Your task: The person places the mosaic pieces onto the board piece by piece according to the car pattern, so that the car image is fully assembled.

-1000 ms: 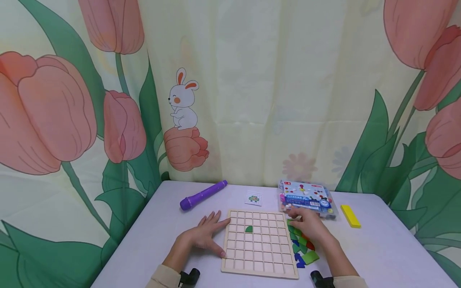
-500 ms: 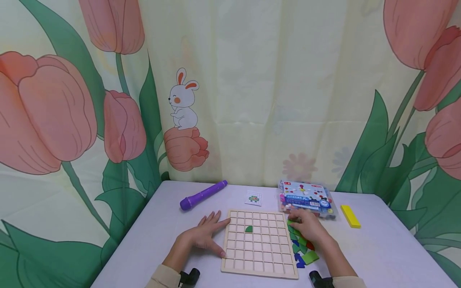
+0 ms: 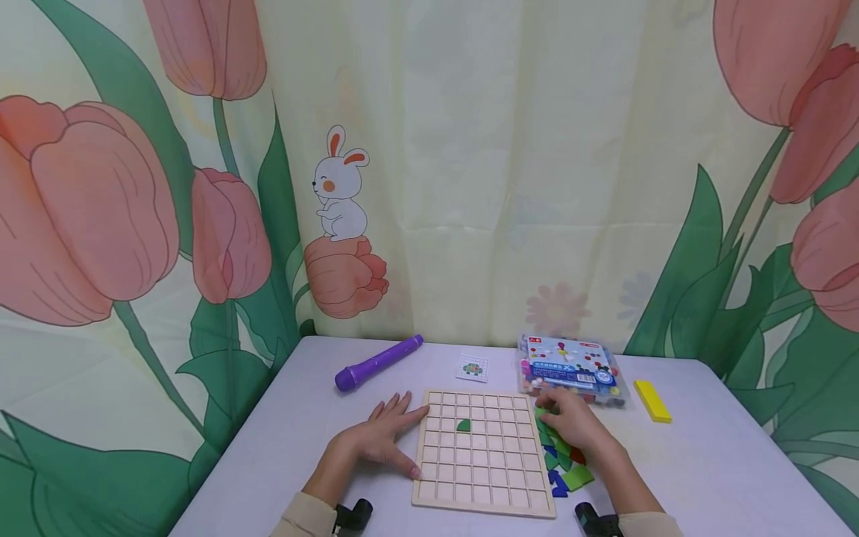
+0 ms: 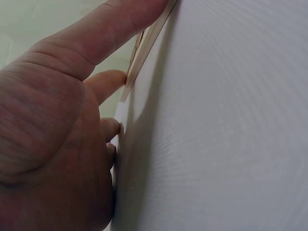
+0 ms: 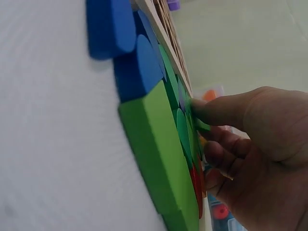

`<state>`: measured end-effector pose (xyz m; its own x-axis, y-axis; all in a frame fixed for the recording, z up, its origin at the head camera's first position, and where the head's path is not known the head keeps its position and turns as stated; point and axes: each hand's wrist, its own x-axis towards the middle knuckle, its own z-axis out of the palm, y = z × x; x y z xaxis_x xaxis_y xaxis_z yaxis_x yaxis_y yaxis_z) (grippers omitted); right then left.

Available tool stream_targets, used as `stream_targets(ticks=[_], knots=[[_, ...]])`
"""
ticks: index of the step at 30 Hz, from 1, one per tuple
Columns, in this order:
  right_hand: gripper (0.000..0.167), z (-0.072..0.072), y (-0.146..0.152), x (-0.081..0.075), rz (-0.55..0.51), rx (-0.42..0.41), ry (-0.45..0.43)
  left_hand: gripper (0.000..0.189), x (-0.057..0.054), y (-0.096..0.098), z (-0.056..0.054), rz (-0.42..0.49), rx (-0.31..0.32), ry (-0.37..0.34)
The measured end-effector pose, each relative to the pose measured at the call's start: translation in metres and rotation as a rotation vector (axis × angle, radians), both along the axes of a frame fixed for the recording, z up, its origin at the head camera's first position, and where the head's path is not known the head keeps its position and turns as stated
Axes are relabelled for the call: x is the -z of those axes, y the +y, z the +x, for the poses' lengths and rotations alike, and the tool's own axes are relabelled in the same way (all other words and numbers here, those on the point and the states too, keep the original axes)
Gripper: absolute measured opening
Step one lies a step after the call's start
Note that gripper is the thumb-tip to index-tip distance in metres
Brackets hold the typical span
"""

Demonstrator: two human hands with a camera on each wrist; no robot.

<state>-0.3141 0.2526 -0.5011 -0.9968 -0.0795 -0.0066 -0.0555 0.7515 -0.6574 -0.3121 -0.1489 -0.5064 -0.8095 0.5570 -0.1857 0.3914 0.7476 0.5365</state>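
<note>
A wooden grid board lies on the table with one green quarter-round piece in one of its squares. My left hand rests at the board's left edge, fingers spread; its thumb touches the frame in the left wrist view. Beside the board's right edge my right hand reaches into a pile of flat pieces in green, blue and red. Between its thumb and fingers, the right wrist view shows a small green piece, pinched at the far end of the pile. That piece's full shape is hidden.
Behind the right hand stands a clear plastic case with a blue printed label. A yellow bar lies to its right. A small pattern card and a purple microphone-shaped stick lie beyond the board.
My right hand's fingers have drawn closer together over the far end of the pile. My left hand and the board have stayed in place.
</note>
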Motion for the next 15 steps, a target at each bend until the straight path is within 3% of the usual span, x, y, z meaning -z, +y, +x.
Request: stream_targets(ticks=[9,15], knots=[[0.015,0.003,-0.001,-0.005,-0.082,0.039,-0.027,0.117,-0.001,0.001,0.001,-0.009,0.002,-0.006],[0.020,0.005,-0.003,-0.016,-0.136,0.041,0.010,0.117,-0.003,0.000,0.000,0.005,0.003,-0.011]])
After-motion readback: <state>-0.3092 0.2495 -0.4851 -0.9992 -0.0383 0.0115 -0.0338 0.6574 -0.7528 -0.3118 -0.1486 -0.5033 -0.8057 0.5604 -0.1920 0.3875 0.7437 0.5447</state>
